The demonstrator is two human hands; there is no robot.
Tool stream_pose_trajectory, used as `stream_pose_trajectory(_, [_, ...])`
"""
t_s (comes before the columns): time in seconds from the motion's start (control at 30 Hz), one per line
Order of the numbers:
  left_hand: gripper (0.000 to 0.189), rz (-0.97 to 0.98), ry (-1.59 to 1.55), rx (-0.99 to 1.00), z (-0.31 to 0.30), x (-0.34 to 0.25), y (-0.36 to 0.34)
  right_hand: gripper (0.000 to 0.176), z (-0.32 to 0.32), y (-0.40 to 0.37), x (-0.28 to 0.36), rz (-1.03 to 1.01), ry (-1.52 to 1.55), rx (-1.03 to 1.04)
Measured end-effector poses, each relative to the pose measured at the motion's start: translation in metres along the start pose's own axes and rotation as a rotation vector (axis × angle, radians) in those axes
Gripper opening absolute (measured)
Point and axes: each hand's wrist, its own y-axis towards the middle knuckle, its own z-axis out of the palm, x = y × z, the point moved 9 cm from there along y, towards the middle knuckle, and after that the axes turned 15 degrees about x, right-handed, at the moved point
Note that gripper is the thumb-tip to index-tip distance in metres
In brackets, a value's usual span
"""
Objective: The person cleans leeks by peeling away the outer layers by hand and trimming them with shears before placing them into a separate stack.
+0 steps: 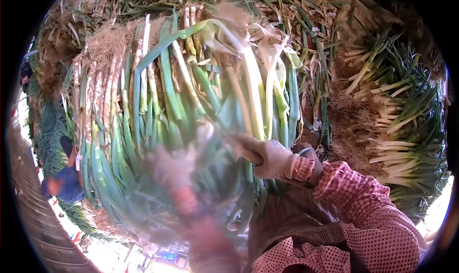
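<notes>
Long green onions (165, 77) lie side by side in a thick layer before me, roots away from me and green leaves toward me. Some have dirty, brown-skinned stalks; others are peeled pale. My right hand (272, 158), in a light glove, is closed around peeled white green onions (256, 94), their leaves hanging below it. One long leaf bends over to the left across the layer. Motion smears my left hand (174, 165), also gloved, over the green leaves left of my right hand. Its fingers and anything in them cannot be made out.
Piled at the right are green onions with clean white stalks (397, 165) and stringy roots. Dry leaves and husks (311, 43) litter the ground at the back. Another person in blue (67, 187) is at the lower left, near a curved ribbed surface (33, 192).
</notes>
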Motion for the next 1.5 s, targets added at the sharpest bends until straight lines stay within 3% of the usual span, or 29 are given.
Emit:
stream_pose_trajectory(0.03, [0.017,0.106,-0.008,-0.176,-0.021,-0.009,0.005,0.095,-0.001,0.010,0.002,0.028,-0.005,0.009])
stream_pose_trajectory(0.07, [0.013,0.272,-0.363,-0.113,0.000,-0.014,0.017,0.094,-0.004,0.019,0.003,0.040,-0.005,-0.017])
stream_pose_trajectory(0.1, [0.012,0.208,-0.534,0.097,0.040,-0.017,0.029,0.094,-0.008,0.028,0.003,0.057,-0.002,-0.045])
stream_pose_trajectory(0.17, [0.013,0.306,-0.413,0.027,0.053,-0.051,0.029,0.093,-0.021,0.049,0.003,0.041,-0.035,-0.111])
stream_pose_trajectory(0.27, [0.011,0.345,-0.662,0.098,0.107,-0.064,0.048,0.087,-0.045,0.082,0.016,-0.071,-0.136,-0.211])
stream_pose_trajectory(0.33, [0.017,0.276,-0.337,0.140,0.118,-0.074,0.058,0.084,-0.066,0.100,0.045,-0.160,-0.186,-0.276])
stream_pose_trajectory(0.37, [0.020,0.275,-0.182,0.196,0.124,-0.081,0.060,0.079,-0.077,0.106,0.049,-0.087,-0.125,-0.243])
stream_pose_trajectory(0.4, [0.028,0.156,-0.197,0.126,0.119,-0.077,0.058,0.077,-0.086,0.115,0.055,-0.089,-0.127,-0.277])
stream_pose_trajectory(0.5, [0.035,0.124,-0.049,0.136,0.108,-0.086,0.064,0.073,-0.110,0.124,0.063,-0.091,-0.106,-0.363])
stream_pose_trajectory(0.53, [0.037,0.029,-0.025,0.331,0.107,-0.088,0.072,0.072,-0.113,0.123,0.063,-0.089,-0.097,-0.383])
stream_pose_trajectory(0.63, [0.039,0.069,0.135,0.275,0.122,-0.084,0.088,0.075,-0.088,0.110,0.040,-0.159,-0.034,-0.302])
stream_pose_trajectory(0.67, [0.040,0.117,0.093,0.246,0.123,-0.082,0.094,0.077,-0.079,0.092,0.045,-0.074,-0.144,-0.116])
stream_pose_trajectory(0.7, [0.040,0.063,-0.023,0.501,0.098,-0.093,0.084,0.079,-0.077,0.101,0.033,-0.094,-0.214,-0.141])
stream_pose_trajectory(0.77, [0.040,-0.141,-0.176,0.685,0.093,-0.088,0.082,0.085,-0.085,0.104,0.021,-0.119,-0.221,-0.205])
stream_pose_trajectory(0.87, [0.049,0.104,-0.031,0.547,0.094,-0.096,0.071,0.097,-0.095,0.090,0.019,-0.136,0.009,-0.299])
stream_pose_trajectory(0.93, [0.048,0.150,-0.081,0.621,0.096,-0.107,0.050,0.086,-0.090,0.092,0.009,-0.341,-0.237,-0.378])
stream_pose_trajectory(0.97, [0.048,0.171,-0.116,0.656,0.095,-0.113,0.035,0.088,-0.087,0.085,-0.020,-0.228,-0.098,-0.316])
stream_pose_trajectory(1.03, [0.049,0.112,-0.164,0.681,0.107,-0.117,0.024,0.096,-0.087,0.022,0.002,-0.037,0.050,-0.205])
stream_pose_trajectory(1.1, [0.056,0.133,-0.104,0.682,0.116,-0.132,0.021,0.095,-0.083,0.011,-0.014,-0.095,0.071,-0.299])
stream_pose_trajectory(1.17, [0.059,0.233,-0.354,0.662,0.112,-0.152,0.015,0.093,-0.099,-0.001,-0.036,0.037,0.139,-0.411])
stream_pose_trajectory(1.2, [0.058,0.347,-0.377,0.579,0.136,-0.145,0.022,0.095,-0.100,0.001,-0.049,-0.029,0.143,-0.442])
stream_pose_trajectory(1.27, [0.053,0.271,-0.733,0.888,0.179,-0.136,0.024,0.097,-0.094,-0.005,-0.064,-0.075,0.146,-0.413])
stream_pose_trajectory(1.37, [0.043,0.454,-0.869,1.044,0.228,-0.102,0.020,0.095,-0.077,-0.014,-0.076,-0.057,0.189,-0.364])
stream_pose_trajectory(1.4, [0.041,0.358,-0.981,1.020,0.243,-0.089,0.024,0.094,-0.075,-0.015,-0.079,-0.063,0.216,-0.367])
stream_pose_trajectory(1.47, [0.038,0.318,-0.284,0.722,0.191,-0.093,0.027,0.092,-0.075,-0.015,-0.083,-0.110,0.276,-0.375])
stream_pose_trajectory(1.5, [0.037,0.269,-0.086,0.661,0.164,-0.099,0.028,0.092,-0.073,-0.021,-0.081,-0.103,0.278,-0.352])
